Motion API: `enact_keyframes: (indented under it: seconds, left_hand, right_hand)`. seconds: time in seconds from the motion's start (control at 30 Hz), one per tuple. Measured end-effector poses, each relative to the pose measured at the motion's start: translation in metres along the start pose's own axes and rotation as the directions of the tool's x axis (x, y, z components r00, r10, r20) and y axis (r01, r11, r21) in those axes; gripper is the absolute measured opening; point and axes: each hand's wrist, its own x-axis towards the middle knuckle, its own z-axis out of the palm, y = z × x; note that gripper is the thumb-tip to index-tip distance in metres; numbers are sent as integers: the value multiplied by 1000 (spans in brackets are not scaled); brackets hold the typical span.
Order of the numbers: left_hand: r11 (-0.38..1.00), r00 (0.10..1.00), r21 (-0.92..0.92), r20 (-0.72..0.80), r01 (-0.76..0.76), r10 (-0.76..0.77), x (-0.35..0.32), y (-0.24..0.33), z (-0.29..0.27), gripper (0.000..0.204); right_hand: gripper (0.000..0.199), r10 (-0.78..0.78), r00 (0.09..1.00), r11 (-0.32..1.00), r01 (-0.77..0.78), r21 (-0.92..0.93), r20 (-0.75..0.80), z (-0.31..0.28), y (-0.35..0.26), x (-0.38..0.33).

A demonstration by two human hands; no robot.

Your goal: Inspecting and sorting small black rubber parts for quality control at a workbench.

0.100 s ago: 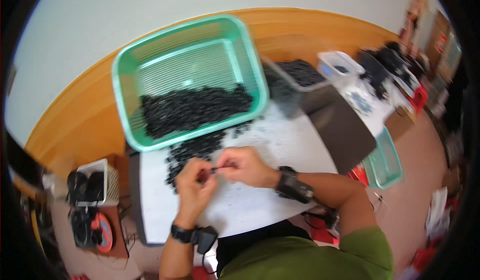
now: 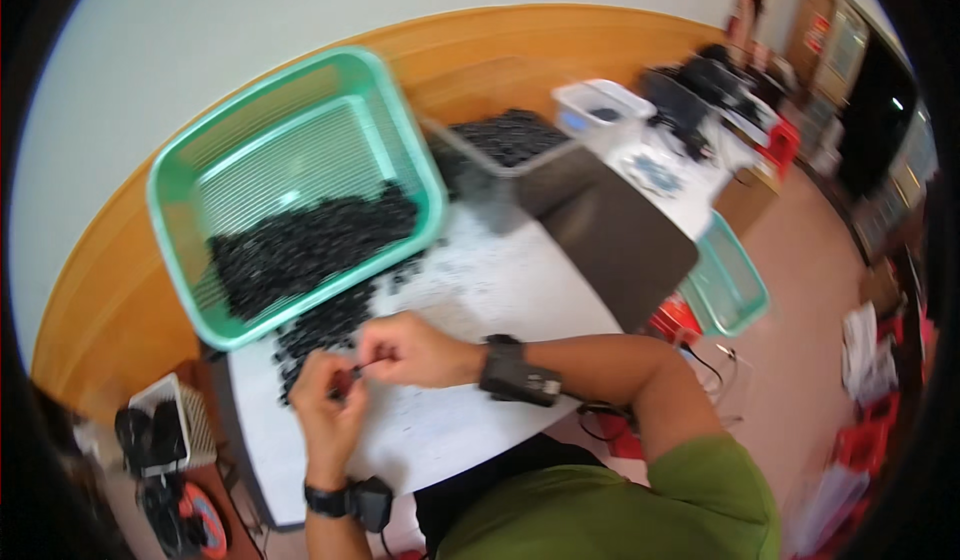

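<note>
My left hand (image 2: 325, 400) and my right hand (image 2: 405, 350) meet over the white desk (image 2: 480, 290), just in front of the green basket (image 2: 290, 190), which I take as my marker for everything else. Both hands are closed in a pinch on one small black part (image 2: 350, 370), with a reddish bit showing at the left fingertips; the left fingers curl around one end and the right thumb and forefinger nip the other. The part is too small and blurred for me to tell its shape. The basket sits tilted on the desk, and a heap of black pieces (image 2: 310, 245) fills its near corner. More of the same pieces (image 2: 325, 325) lie spilled on the desk right below the basket's near rim, touching the spot where my hands work. To the right of the basket stands a clear tub (image 2: 500, 160) holding more black pieces. A black band (image 2: 515, 370) wraps my right wrist, and another (image 2: 345, 500) my left.
</note>
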Motion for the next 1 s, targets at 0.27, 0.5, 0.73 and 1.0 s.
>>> enact_keyframes:
  seconds: [0.27, 0.5, 0.73, 1.0]
  left_hand:
    - [973, 990, -189, 61, 136, -127, -12, 30, 38, 18]
    - [920, 964, -291, 62, 264, -257, -20, 17, 20, 17]
    - [922, 980, -332, 87, 197, -178, -17, 7, 46, 15]
    - [960, 984, -230, 114, 157, -134, -17, 20, 34, 15]
  right_hand:
    - [8, 291, 951, 936, -306, 176, 106, -28, -15, -33]
    - [5, 226, 958, 860, -282, 425, 177, -28, -8, -25]
    - [23, 181, 965, 978, -197, 70, 190, -38, -18, -39]
    - [12, 54, 977, 987, -21, -159, 208, -29, -27, -32]
